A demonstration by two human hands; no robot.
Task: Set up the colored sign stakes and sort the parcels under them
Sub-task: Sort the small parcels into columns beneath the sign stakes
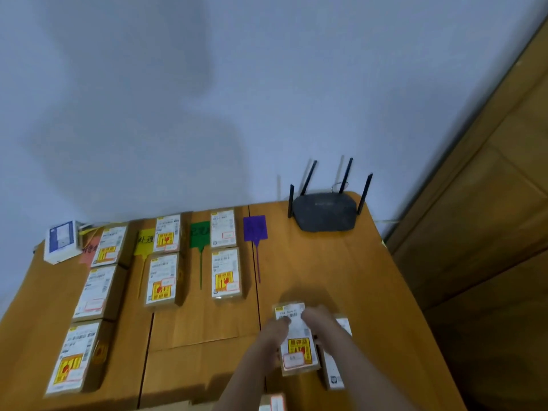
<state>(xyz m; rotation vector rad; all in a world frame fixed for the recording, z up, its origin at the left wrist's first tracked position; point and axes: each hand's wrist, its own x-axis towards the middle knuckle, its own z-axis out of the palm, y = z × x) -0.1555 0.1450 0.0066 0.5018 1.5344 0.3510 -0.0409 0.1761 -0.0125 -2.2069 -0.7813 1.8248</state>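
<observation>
Since the purple stake (255, 229) alone had no parcels beneath it, both hands — left (274, 329), right (321, 320) — gripped one parcel (296, 348) by its sides near the table's (341, 262) front, probably to carry it there — another box (336, 369) lay beside it.

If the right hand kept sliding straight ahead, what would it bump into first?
Probably nothing soon. The right hand, gripping a parcel, points up the bare table. Farther on stands the router, though depth is hard to judge.
</observation>
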